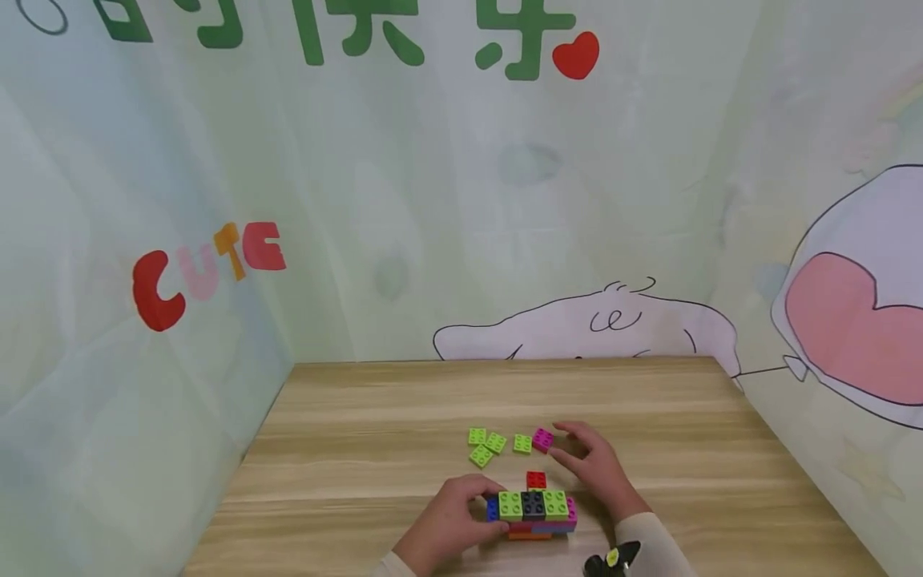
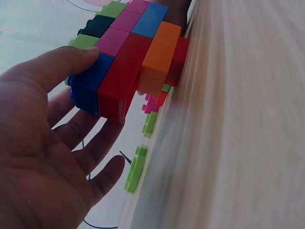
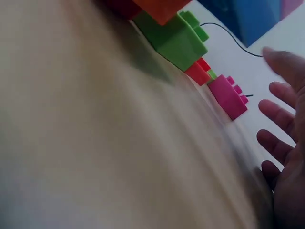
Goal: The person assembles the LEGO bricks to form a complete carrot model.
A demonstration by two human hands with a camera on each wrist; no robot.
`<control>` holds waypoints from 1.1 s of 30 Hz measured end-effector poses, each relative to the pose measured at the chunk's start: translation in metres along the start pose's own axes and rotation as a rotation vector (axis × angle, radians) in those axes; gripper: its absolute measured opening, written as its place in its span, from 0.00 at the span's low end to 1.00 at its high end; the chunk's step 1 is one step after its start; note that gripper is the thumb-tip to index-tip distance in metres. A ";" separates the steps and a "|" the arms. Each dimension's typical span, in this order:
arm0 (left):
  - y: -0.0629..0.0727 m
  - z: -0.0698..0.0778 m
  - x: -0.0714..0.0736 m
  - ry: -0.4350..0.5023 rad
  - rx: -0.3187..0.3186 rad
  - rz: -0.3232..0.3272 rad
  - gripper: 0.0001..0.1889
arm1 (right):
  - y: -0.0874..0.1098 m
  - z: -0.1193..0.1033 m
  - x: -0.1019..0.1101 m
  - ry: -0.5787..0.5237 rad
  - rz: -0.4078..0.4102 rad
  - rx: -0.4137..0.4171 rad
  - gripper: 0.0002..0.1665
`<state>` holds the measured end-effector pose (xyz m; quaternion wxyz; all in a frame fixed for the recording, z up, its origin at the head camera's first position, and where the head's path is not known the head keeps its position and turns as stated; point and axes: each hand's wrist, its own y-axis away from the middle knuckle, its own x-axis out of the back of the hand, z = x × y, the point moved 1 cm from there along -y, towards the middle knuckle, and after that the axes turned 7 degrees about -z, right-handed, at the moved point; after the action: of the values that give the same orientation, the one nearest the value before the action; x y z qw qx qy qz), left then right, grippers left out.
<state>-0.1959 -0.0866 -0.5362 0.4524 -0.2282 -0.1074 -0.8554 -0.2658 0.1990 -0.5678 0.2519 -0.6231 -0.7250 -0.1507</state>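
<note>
My left hand grips the left end of a toy brick structure. In the left wrist view its thumb lies on a blue brick, with fingers behind. Lime and black bricks top the structure, over pink, blue, red and orange ones; a red brick shows behind it. Farther back, my right hand is nearest to a magenta brick, thumb and index finger spread at its right side. The right wrist view shows that hand's fingers apart and the magenta brick standing on the table.
Several loose lime bricks lie left of the magenta brick on the wooden table. A printed cloth backdrop rises behind the table and along its sides. A small black object with yellow sits by the right sleeve.
</note>
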 end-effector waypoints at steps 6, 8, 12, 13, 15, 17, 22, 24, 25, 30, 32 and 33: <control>-0.001 -0.001 -0.004 0.004 -0.016 -0.006 0.16 | -0.016 -0.002 -0.008 0.129 -0.083 0.011 0.27; -0.001 -0.001 -0.005 0.008 -0.012 -0.009 0.17 | -0.016 -0.003 -0.009 0.168 -0.086 0.000 0.23; -0.001 0.000 -0.005 0.006 0.016 -0.012 0.17 | -0.010 -0.005 -0.009 0.119 -0.053 -0.045 0.22; 0.000 0.000 -0.006 0.002 0.014 -0.010 0.17 | -0.007 -0.006 -0.007 0.089 -0.037 -0.055 0.23; 0.000 0.000 -0.006 -0.003 0.015 -0.008 0.17 | 0.002 -0.011 -0.003 0.027 0.004 -0.066 0.24; 0.000 0.000 -0.005 -0.007 0.008 -0.007 0.17 | 0.013 -0.019 0.004 -0.028 0.040 -0.049 0.22; 0.001 0.001 -0.002 -0.009 0.000 0.001 0.17 | 0.046 -0.052 0.018 -0.045 0.013 0.188 0.17; 0.001 0.001 -0.001 -0.009 -0.003 0.004 0.17 | 0.057 -0.063 0.020 -0.017 -0.034 0.287 0.17; 0.002 0.001 0.000 -0.011 -0.008 0.006 0.17 | 0.061 -0.068 0.021 -0.005 -0.059 0.320 0.17; 0.001 -0.001 0.002 -0.024 -0.026 0.010 0.17 | 0.072 -0.079 0.018 0.068 -0.131 0.416 0.18; 0.001 -0.002 0.001 -0.026 -0.028 0.006 0.17 | 0.073 -0.080 0.016 0.091 -0.129 0.449 0.18; 0.000 -0.002 0.001 -0.025 -0.030 0.004 0.17 | 0.073 -0.080 0.016 0.099 -0.126 0.464 0.18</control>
<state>-0.1964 -0.0881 -0.5371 0.4491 -0.2458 -0.0999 -0.8532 -0.1815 0.1826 -0.4996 0.4135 -0.4939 -0.7645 -0.0258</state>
